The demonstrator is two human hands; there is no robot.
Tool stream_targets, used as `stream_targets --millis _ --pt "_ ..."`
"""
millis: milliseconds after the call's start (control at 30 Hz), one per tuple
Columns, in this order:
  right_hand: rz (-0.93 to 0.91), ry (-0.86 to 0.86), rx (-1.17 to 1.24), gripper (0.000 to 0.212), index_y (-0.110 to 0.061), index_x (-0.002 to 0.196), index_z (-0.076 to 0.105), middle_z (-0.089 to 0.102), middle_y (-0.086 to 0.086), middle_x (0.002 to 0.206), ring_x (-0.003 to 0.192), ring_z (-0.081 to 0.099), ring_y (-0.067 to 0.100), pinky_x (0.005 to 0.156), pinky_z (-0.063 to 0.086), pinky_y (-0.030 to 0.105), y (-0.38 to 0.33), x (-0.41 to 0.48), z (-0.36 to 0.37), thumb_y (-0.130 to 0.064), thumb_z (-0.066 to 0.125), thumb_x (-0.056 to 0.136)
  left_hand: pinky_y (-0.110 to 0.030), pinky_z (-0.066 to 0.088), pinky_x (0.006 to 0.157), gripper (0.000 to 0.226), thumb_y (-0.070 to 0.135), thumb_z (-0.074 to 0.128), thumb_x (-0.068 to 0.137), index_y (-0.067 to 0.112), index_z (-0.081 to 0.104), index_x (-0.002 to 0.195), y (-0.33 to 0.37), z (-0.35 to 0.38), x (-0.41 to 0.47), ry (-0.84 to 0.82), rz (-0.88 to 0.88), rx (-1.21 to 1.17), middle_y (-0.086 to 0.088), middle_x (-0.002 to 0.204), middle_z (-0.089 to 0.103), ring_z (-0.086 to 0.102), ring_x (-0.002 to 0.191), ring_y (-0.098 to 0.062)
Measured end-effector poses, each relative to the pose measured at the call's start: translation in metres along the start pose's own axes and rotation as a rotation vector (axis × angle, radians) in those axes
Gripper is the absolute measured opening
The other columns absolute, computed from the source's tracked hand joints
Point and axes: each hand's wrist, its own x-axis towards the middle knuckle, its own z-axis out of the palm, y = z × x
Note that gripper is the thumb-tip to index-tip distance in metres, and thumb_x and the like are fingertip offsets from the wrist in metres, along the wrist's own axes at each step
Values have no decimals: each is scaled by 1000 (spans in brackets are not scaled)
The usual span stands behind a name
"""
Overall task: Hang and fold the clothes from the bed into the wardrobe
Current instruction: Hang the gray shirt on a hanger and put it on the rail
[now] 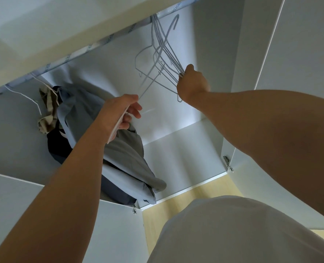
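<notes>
- Gripping a bunch of wire hangers (165,54) on the wardrobe rail (93,47), the right hand (192,84) has its fingers clamped round them.
- The left hand (119,111) pinches one separate hanger (113,132).
- Clothes (77,111) hang at the rail's left.

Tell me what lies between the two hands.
Head view: only hanger wire. The left hand grips one hanger, the right hand holds the bunch on the rail; behind them, bare wardrobe back panel.

Both bare arms reach up and forward. The left hand (122,112) curls its fingers (136,109) round a white hanger (114,132). The right hand (192,83), higher, pinches a bunch of wire hangers (174,64).
</notes>
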Motion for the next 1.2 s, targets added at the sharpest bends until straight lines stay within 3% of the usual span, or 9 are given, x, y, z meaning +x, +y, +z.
stream_targets --millis 200,367,467,533,733,900,1000,1067,1200 --pt "20 18 -1 13 -18 101 41 44 -6 72 58 42 15 51 26 27 2 4 2 -28 46 94 -29 45 65 40 60 64 75 22 73 84 -2 -10 -2 87 33 376 6 78 74 59 70 -11" --pt "-19 18 -51 58 -17 119 58 62 0 94 83 58 25 69 41 32 8 5 3 -66 47 89 -27 42 66 51 73 58 70 24 71 76 -16 -18 -2 91 178 599 16 72 71 65 74 -11" --pt "3 40 -58 68 -18 111 62 60 -2 83 77 61 24 62 38 28 6 4 4 -77 36 89 -26 40 65 56 77 56 64 25 71 76 -25 -18 0 88 156 588 17 71 71 64 66 -2" --pt "20 40 -50 62 -20 108 63 54 -5 74 74 57 24 61 36 27 4 3 4 -74 36 92 -25 40 64 58 78 55 62 24 71 76 -32 -19 1 82 158 592 17 70 71 64 64 -2" --pt "22 13 -46 53 -23 68 39 45 -8 59 45 43 8 45 23 23 -3 -2 2 -66 36 99 -22 39 63 57 75 57 62 21 73 76 -48 -17 5 90 157 512 11 68 70 62 62 -3" --pt "35 -12 -26 47 -18 84 46 44 -6 64 48 42 9 47 23 26 -4 -1 4 -61 34 101 -26 44 72 35 53 64 78 20 74 77 -65 -7 8 96 130 371 6 72 73 66 69 -3" --pt "45 -18 -36 47 -17 92 49 44 -5 67 52 45 15 53 30 28 -3 2 6 -60 34 101 -34 56 80 41 49 61 73 12 74 84 -68 -2 10 79 46 205 1 74 75 70 78 -15" --pt "41 -14 -40 45 -18 95 50 46 -3 69 61 48 22 63 36 31 -1 4 8 -60 34 101 -36 59 80 38 41 59 81 6 74 87 -71 -3 10 54 18 93 -4 76 75 71 81 -21" --pt "32 -8 -57 45 -19 98 50 60 3 85 77 59 29 67 38 33 3 5 11 -59 31 101 -42 60 82 36 34 54 93 6 70 76 -78 -6 9 64 -60 -122 -12 80 74 72 85 -27"
